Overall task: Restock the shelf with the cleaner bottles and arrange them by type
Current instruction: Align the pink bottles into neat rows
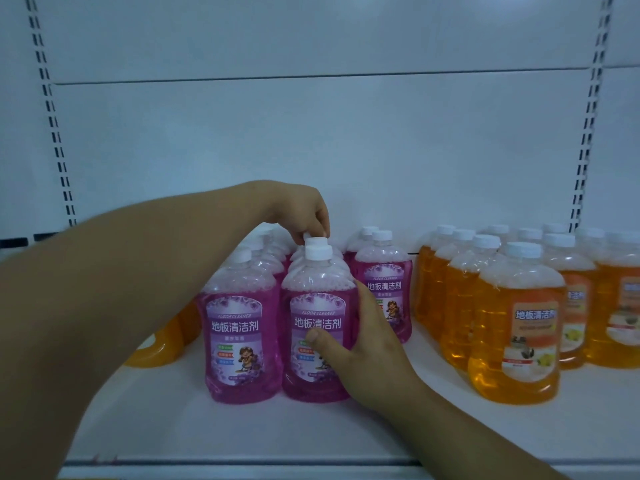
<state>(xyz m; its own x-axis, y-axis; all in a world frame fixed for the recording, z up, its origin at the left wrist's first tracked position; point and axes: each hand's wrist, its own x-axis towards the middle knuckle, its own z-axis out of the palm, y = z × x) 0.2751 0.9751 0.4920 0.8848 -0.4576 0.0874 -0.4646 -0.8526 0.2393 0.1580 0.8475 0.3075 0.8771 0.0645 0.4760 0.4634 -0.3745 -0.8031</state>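
Gripping the front purple bottle point(311, 306) is my right hand point(367, 344): the thumb lies flat across the label and the fingers curl round the bottle's right side, out of sight. The bottle is clear plastic with pink-purple liquid, a white screw cap and a purple label reading FLOOR CLEANER above Chinese characters and a cartoon figure. It stands upright near the middle of the shelf point(242, 431), set back from the front edge, heading the middle of three purple columns point(239, 337) that run toward the back edge.

The rear purple bottles show only caps and shoulders. Orange bottles point(516, 327) stand grouped toward the right edge, the outermost cut off by the frame. One more orange bottle point(156, 351) toward the left edge is largely hidden by my left forearm.

My left hand point(304, 216) reaches in from the left, wrist bent, fingertips pointing down and pinching a rear cap point(307, 235) in the middle column. I cannot tell which bottle it belongs to.
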